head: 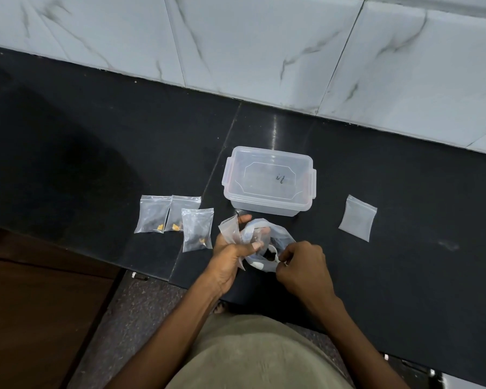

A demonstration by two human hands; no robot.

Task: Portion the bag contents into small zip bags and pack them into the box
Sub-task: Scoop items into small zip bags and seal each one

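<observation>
Left hand (232, 252) fingers clamp the small bag (230, 230) and big bag (267, 242); right hand (300, 265) pinches its rim. A loosened pinch could spill contents onto the table (404, 192).

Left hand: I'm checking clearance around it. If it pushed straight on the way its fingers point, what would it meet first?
The left hand, gripping a small zip bag and the big bag, points up and away, toward the lidded box. The box's near wall likely comes first, though depth is unclear.
</observation>
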